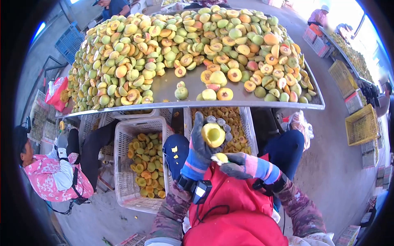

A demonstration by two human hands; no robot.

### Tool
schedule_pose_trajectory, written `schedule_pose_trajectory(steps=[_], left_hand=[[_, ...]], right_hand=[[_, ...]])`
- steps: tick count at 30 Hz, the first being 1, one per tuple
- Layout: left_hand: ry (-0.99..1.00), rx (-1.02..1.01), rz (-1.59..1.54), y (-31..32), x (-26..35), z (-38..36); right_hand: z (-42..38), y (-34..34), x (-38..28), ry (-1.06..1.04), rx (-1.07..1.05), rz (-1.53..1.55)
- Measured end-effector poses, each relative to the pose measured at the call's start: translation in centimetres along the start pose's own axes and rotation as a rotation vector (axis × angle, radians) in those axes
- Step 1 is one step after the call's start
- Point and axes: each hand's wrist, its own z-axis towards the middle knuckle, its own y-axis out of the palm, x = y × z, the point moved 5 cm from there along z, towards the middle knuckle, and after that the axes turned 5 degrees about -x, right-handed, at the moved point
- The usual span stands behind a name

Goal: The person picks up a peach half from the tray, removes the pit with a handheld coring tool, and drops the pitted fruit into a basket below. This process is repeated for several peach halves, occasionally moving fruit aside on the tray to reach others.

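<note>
My left hand, in a dark glove with a blue and pink cuff, has its fingers wrapped round a peach half. The cut face points up and shows a hollow with no stone in it. Just below, my right hand, gloved the same way, is closed on a small tool, mostly hidden by the fingers. A scrap of yellow flesh is at the tool's tip, apart from the peach half. Beyond both hands, many cut peaches are heaped on a metal table.
A white crate of hollowed halves stands left of my knee. Another crate, between my knees under the table edge, contains stones and scraps. A co-worker sits at far left. Yellow crates stand on the right.
</note>
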Motion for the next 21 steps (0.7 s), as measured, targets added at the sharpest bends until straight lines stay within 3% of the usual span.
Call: schedule_pose_trajectory(steps=[2, 4, 5, 6, 8, 9, 12, 14, 16, 18, 21], left_hand=[[0.121, 0.142, 0.100, 0.3, 1.7, -0.8], [0.183, 0.234, 0.142, 0.1, 2.9, -1.9], [0.191, 0.239, 0.147, -0.1, 3.4, -2.1], [0.220, 0.219, 0.172, -0.5, 3.9, -2.2], [0.243, 0.217, 0.186, -1.3, 3.9, -3.0], [0.274, 0.224, 0.236, -1.5, 4.2, -3.2], [0.359, 0.324, 0.374, 0.0, 3.7, -3.5], [0.544, 0.317, 0.988, 1.6, 3.8, -4.1], [0.567, 0.364, 0.905, 1.4, 3.9, -4.2], [0.539, 0.325, 0.919, 2.6, 3.8, -4.8], [0.520, 0.404, 0.919, 1.6, 3.9, -5.3]], right_hand=[[-0.1, -1.6, 4.4, 0.218, 0.134, 0.130], [-0.1, -3.2, 9.7, 0.349, 0.357, -1.206], [0.4, -3.9, 10.4, 0.493, 0.345, -1.184], [0.6, -4.1, 10.5, 0.489, 0.337, -1.186], [0.1, -3.9, 4.9, 0.038, 0.635, -0.828], [0.1, -3.4, 2.3, -0.104, 0.653, -0.676], [1.7, -1.6, -2.6, -0.212, 0.667, -0.528], [3.2, -1.0, -3.2, -0.204, 0.703, -0.673], [4.1, -0.3, -3.7, -0.203, 0.728, -0.825], [4.7, 1.0, -3.1, -0.017, 0.660, -0.983], [5.0, 1.9, -2.3, -0.059, 0.596, -0.984]])
